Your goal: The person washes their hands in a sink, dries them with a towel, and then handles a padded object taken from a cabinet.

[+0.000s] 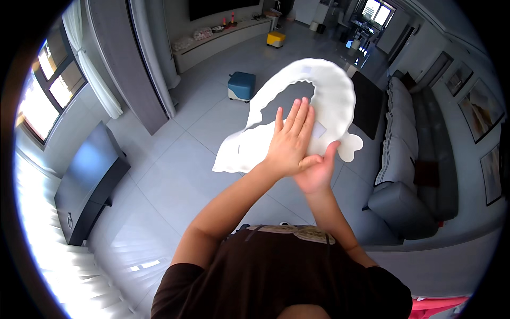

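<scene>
A white, soft-looking curved pad [336, 95] with a scalloped edge is held up in front of me. It bends round an open middle, and a small lobed tab [351, 147] sticks out at its right. My left hand [292, 139] lies flat on its upper face, fingers stretched out. Under the pad's near edge, my right hand [316, 173] supports it, palm up with the thumb showing; its other fingers are hidden beneath the pad and my left hand. A pale grey square patch [319, 130] shows on the pad beside my left fingers.
A grey sofa [404, 199] runs along the right. A blue stool [241, 86] and a yellow one [275, 39] stand on the tiled floor ahead. At left is a dark low cabinet [90, 181] near the curtains; a long low shelf [223, 37] lines the far wall.
</scene>
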A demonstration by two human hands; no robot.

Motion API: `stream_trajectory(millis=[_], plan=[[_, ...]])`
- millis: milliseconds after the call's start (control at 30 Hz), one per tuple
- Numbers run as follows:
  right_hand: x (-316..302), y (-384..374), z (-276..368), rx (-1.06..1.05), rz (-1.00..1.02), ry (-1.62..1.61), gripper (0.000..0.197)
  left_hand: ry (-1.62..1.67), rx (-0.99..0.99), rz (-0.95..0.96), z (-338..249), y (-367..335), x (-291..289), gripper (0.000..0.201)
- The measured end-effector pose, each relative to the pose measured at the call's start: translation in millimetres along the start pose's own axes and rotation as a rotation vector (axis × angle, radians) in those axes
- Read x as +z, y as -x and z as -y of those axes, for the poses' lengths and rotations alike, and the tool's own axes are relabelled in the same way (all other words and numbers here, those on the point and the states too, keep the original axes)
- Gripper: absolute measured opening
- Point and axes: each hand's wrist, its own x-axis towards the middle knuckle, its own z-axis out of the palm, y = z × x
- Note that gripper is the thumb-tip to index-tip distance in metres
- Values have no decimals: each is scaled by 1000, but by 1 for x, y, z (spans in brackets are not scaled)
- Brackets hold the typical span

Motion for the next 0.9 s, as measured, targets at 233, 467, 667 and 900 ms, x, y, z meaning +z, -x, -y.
stream_trajectory(millis=[233,467,667,900], plan=[[-3,0,27,112,-91,-200,69,38,-2,-125,18,19,-4,99],[-8,6,18,112,-6,-196,80,15,-51,-118,15,20,-22,107],[-5,7,-20,19,118,461,91,0,-100,-177,9,8,-7,96],[5,-5,1,-35,-172,80,79,204,-38,-50,9,20,1,94]])
